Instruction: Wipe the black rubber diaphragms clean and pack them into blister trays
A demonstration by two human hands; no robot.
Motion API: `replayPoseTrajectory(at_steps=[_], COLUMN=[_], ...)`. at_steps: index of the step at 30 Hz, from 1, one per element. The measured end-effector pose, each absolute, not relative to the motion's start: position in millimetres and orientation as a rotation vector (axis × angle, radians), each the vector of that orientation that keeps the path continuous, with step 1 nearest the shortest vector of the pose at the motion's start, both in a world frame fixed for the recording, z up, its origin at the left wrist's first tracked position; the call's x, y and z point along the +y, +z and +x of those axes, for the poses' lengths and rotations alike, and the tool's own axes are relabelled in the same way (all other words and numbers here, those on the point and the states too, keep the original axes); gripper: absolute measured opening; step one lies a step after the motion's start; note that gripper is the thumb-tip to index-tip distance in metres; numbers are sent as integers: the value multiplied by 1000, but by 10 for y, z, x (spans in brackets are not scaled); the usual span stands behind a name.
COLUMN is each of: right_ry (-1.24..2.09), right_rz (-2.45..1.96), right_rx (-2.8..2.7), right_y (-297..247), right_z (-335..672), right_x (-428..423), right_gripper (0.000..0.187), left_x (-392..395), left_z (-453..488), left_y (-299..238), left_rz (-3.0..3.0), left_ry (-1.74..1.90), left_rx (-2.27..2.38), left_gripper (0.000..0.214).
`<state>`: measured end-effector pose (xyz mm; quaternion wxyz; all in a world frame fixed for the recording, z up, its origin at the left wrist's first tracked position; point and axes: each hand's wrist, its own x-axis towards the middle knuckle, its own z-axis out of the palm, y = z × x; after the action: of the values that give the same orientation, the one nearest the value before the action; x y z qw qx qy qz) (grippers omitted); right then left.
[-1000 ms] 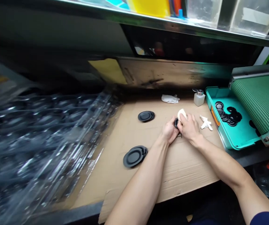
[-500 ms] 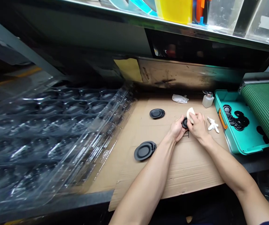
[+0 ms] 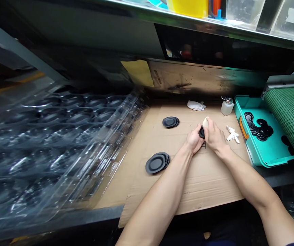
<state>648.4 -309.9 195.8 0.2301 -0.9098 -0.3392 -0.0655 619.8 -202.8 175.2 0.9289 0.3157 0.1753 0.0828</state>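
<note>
Between my hands, over the cardboard sheet (image 3: 187, 188), is a small round black disc (image 3: 201, 132). My left hand (image 3: 194, 139) grips the disc from its left side. A cream-white pad (image 3: 205, 122) is pinched in my right hand (image 3: 214, 136), pressed close against the disc; the fingers hide most of the contact. Left of my hands lie two overlapping piles of black discs, a smaller pile (image 3: 170, 122) farther back and a larger pile (image 3: 157, 163) beside my left forearm. A crumpled white wipe (image 3: 232, 134) rests just right of my right hand.
Clear plastic trays (image 3: 59, 143) with round hollows fill the left side. At the right, a teal bin (image 3: 267, 150) holds several black discs beside a green conveyor belt (image 3: 292, 109). A small dispenser bottle (image 3: 227, 106) and a white crumpled cloth (image 3: 196, 105) stand toward the back.
My right hand has turned, so the pad now shows edge-on and less of it is visible against the disc. The view has shifted slightly; the disc piles remain in place.
</note>
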Motion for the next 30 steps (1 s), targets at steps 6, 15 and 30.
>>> replayPoseTrajectory(at_steps=[6,15,30], right_ry=[-133,-265,-378], right_rz=[-2566,-2292,-2931], right_rx=[-999,-664,-630], right_y=[1941,2031,2290], right_z=[6487,6729,6940], right_x=[-3109,-3401,-3742], right_gripper=[54,51,37], left_x=[-2008,-1918,-1615], left_z=[6204,6113,5925], left_y=[1756,1964,2208], left_rz=[652,671,226], left_ry=[207,130,-140], left_rx=[400,356,501], left_gripper=[30,26,87])
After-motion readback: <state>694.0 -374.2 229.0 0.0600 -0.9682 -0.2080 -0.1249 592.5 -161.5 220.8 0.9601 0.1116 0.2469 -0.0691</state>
